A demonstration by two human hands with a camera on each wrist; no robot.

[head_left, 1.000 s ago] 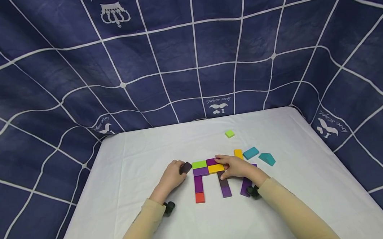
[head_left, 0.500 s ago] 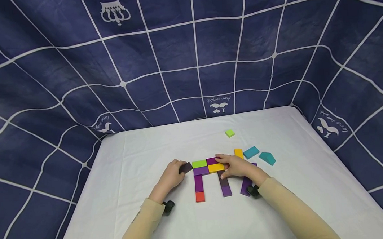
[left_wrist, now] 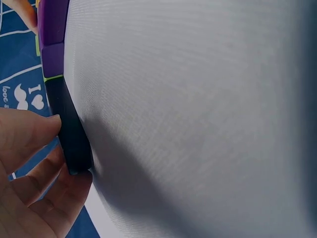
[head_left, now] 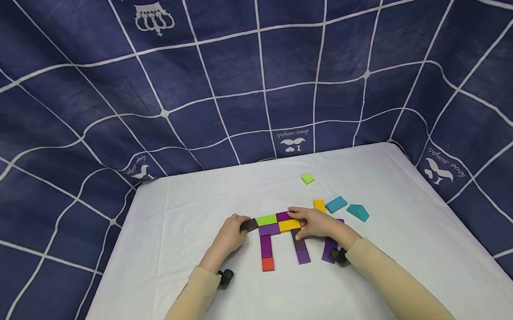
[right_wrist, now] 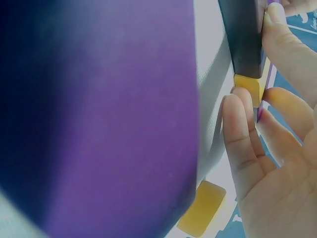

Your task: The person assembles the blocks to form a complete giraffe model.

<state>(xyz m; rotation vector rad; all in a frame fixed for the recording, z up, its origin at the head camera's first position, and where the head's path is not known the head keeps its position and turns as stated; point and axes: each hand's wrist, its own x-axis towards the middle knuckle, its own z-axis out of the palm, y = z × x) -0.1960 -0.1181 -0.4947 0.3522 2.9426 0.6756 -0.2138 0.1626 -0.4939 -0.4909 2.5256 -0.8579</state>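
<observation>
My left hand (head_left: 231, 235) pinches a dark brown block (head_left: 249, 225) between thumb and fingers, its end against the left side of the joined blocks. In the left wrist view the block (left_wrist: 69, 124) lines up with a purple block (left_wrist: 53, 60). The joined blocks are a green block (head_left: 267, 220), a violet block (head_left: 269, 229), a magenta block (head_left: 284, 216) and a yellow block (head_left: 289, 225). My right hand (head_left: 318, 223) rests at their right end, fingers fairly straight. In the right wrist view its fingertips (right_wrist: 235, 111) touch the yellow block (right_wrist: 247, 84) and a dark block (right_wrist: 242, 37).
Below the row run two legs, one ending in a red block (head_left: 268, 264), one in a violet block (head_left: 303, 256). By the right wrist lie a purple block (head_left: 329, 250), a yellow block (head_left: 319, 205) and teal blocks (head_left: 336, 204). A small green block (head_left: 307, 178) lies farther back.
The dark block in my left hand has turned from a tilt to lie straighter against the joined blocks' left side. My right hand has stayed in place.
</observation>
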